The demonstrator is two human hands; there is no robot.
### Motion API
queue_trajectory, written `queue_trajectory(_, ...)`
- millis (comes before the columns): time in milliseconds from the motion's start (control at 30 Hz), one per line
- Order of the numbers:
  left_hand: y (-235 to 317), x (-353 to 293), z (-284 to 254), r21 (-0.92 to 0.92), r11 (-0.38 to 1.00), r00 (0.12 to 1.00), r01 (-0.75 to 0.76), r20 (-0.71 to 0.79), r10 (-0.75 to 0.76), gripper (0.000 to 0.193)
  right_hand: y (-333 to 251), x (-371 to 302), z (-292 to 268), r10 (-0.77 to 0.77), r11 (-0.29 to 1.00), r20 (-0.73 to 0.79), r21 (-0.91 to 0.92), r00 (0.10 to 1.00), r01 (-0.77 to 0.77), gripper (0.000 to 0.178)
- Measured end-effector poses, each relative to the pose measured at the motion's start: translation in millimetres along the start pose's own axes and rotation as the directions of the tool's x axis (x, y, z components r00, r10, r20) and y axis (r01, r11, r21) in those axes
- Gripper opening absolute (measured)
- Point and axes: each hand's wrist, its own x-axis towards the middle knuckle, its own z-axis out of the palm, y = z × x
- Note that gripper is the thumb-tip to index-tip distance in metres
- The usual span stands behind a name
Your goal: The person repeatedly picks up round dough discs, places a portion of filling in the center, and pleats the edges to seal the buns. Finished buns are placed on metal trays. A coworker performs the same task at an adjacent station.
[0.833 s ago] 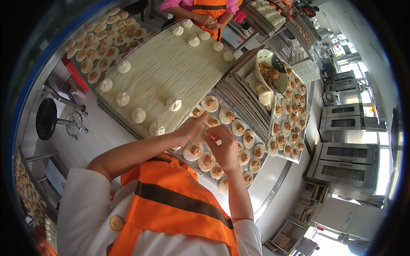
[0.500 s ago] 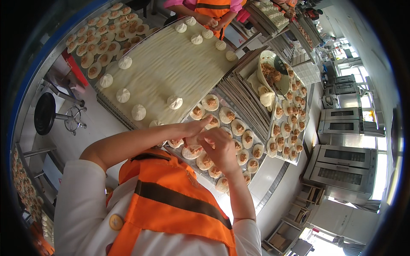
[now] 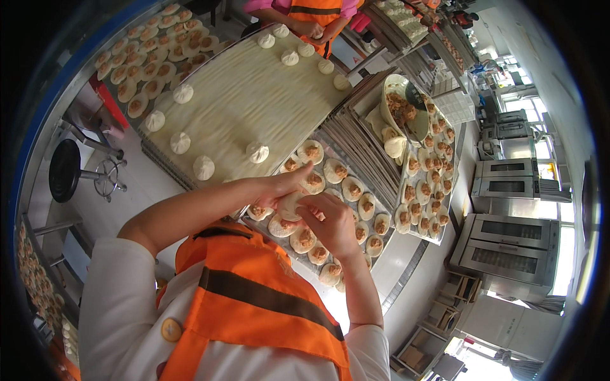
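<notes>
Between my two hands is a pale filled bun, its dough partly hidden by my fingers. My left hand cups it from the far left side, thumb pointing up. The fingertips of my right hand pinch the dough's edge from the right. Just below and around them lies a tray of flat dough rounds topped with brown filling. On the pale cloth-covered tray to the left stand several closed, pleated buns.
A bowl of filling rests on stacked boards, beside another tray of topped rounds. Across the table, a co-worker's hands hold dough. A black stool stands at left; metal ovens line the right.
My right hand has turned slightly and its fingers have shifted on the dough, so more of the bun shows between my hands. The whole view has moved very slightly.
</notes>
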Motion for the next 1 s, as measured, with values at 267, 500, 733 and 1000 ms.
queue_trajectory(267, -34, 9, 7, -0.209, 0.955, 0.967, -0.209, -0.192, 0.17, 0.073, -2, -10, -3, 0.084, 0.989, 0.035, 0.116, 0.996, -0.088, 0.024)
queue_trajectory(500, -35, 9, 21, -0.328, 0.905, 0.924, -0.269, -0.353, 0.147, 0.074, -7, -14, -9, 0.171, 0.972, 0.057, 0.151, 0.984, -0.178, 0.023)
queue_trajectory(733, -45, 13, 17, -0.203, 0.937, 0.951, -0.284, -0.183, 0.249, 0.068, -9, -18, -5, 0.305, 0.928, 0.073, 0.202, 0.95, -0.314, 0.022)
queue_trajectory(1000, -41, 11, 26, -0.159, 0.969, 0.977, -0.188, -0.126, 0.169, 0.065, -5, -23, -19, 0.031, 0.998, 0.082, -0.065, 0.996, -0.026, 0.021)
